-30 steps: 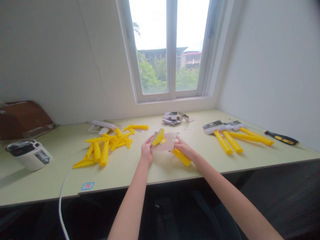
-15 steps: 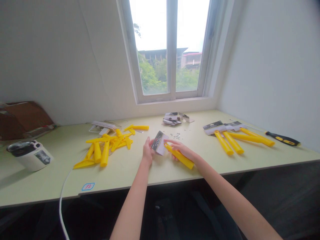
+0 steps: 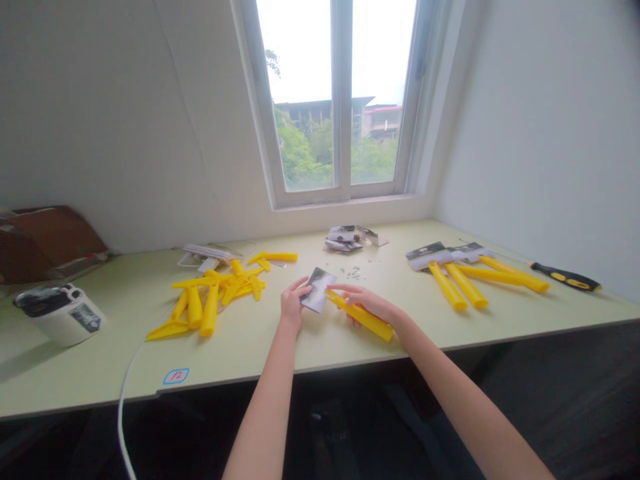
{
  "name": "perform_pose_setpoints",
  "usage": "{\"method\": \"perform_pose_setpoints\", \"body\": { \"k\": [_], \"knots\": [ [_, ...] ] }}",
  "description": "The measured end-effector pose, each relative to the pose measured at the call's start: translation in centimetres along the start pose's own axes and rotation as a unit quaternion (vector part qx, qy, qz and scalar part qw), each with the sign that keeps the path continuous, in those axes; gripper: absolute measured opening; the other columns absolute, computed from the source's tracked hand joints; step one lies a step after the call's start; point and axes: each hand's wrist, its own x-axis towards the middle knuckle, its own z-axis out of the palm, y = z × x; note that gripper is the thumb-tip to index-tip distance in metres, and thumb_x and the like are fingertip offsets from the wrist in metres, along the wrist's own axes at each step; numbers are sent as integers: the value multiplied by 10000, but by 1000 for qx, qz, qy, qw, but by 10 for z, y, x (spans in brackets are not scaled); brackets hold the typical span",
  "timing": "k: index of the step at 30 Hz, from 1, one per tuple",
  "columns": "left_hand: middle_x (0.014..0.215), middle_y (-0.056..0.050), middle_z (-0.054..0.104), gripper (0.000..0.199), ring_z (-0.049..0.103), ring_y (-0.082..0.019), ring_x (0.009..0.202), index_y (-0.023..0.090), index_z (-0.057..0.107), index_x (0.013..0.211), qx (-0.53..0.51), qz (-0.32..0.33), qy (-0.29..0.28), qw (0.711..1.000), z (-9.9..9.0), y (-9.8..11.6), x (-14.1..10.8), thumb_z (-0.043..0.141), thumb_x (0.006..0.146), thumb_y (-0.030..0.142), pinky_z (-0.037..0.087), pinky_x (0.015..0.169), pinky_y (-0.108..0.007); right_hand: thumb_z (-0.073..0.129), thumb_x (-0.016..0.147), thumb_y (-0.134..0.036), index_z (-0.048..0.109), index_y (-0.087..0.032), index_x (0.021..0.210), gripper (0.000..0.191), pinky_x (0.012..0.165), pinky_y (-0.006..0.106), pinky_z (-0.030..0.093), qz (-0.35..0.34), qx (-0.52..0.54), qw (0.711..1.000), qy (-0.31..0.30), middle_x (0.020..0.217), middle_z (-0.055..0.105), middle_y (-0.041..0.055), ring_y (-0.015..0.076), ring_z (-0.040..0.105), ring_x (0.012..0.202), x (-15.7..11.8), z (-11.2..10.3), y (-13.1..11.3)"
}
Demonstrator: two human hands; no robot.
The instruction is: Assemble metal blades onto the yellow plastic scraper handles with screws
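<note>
Near the table's front middle, my left hand [image 3: 293,304] grips the left edge of a grey and black printed card packet [image 3: 316,291]. My right hand [image 3: 367,304] holds a yellow handle [image 3: 367,321], its narrow end at the packet's right edge. Whether that end touches the packet or lies over it I cannot tell. Small metal pieces [image 3: 356,273] are scattered on the table just behind the hands. Further back lies a pile of similar packets [image 3: 343,239]. At the right, several yellow handles [image 3: 466,285] lie joined to printed packets [image 3: 429,255].
Loose yellow parts [image 3: 210,303] form a heap at the left, with a white cable [image 3: 121,417] beside it. A white mug [image 3: 70,320] and a brown box [image 3: 47,237] stand far left. A black and yellow screwdriver [image 3: 565,277] lies at the right on the table [image 3: 240,353].
The packet has shifted slightly left and tilted, showing its face at another angle. The yellow handle's thick end has moved a little right and nearer the front edge.
</note>
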Motion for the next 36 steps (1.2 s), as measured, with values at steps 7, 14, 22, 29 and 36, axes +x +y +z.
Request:
{"method": "perform_pose_setpoints", "body": {
  "k": [7, 14, 22, 29, 36],
  "knots": [
    [770, -91, 686, 371, 611, -154, 626, 104, 678, 890, 17, -21, -38, 999, 0, -1, -2, 650, 520, 80, 447, 554, -243, 523, 677, -137, 457, -260, 1238, 578, 645, 229, 431, -18, -60, 997, -49, 784, 613, -20, 116, 565, 690, -5, -17, -6],
    [815, -95, 690, 363, 620, -167, 690, 121, 685, 857, 16, -23, -54, 998, 3, 1, -6, 696, 496, 90, 449, 640, -267, 585, 711, -229, 388, -266, 1278, 601, 700, 274, 459, -27, -62, 998, -17, 877, 645, 7, 140, 600, 762, -6, -28, -5],
    [803, -102, 694, 380, 619, -180, 691, 129, 685, 901, 51, 3, -140, 989, 1, -4, -8, 720, 523, 158, 449, 667, -294, 618, 724, -370, 538, -163, 1050, 394, 669, 300, 514, 23, -13, 998, 55, 832, 669, 78, 170, 644, 716, 17, -6, 5],
    [838, -107, 693, 396, 624, -176, 728, 129, 685, 892, 19, -5, -120, 993, 0, -3, -6, 741, 502, 161, 451, 703, -286, 560, 745, -451, 598, -125, 837, 342, 620, 266, 499, 47, -24, 998, 29, 769, 664, 93, 156, 633, 661, 18, 2, 4],
    [818, -83, 693, 400, 624, -161, 697, 137, 679, 886, 3, -1, -63, 998, -1, -3, -2, 740, 490, 137, 462, 655, -264, 589, 722, -325, 483, -225, 1076, 383, 724, 353, 465, -111, -313, 915, 230, 998, 599, 73, 197, 592, 811, -4, 15, -9]
  ]
}}
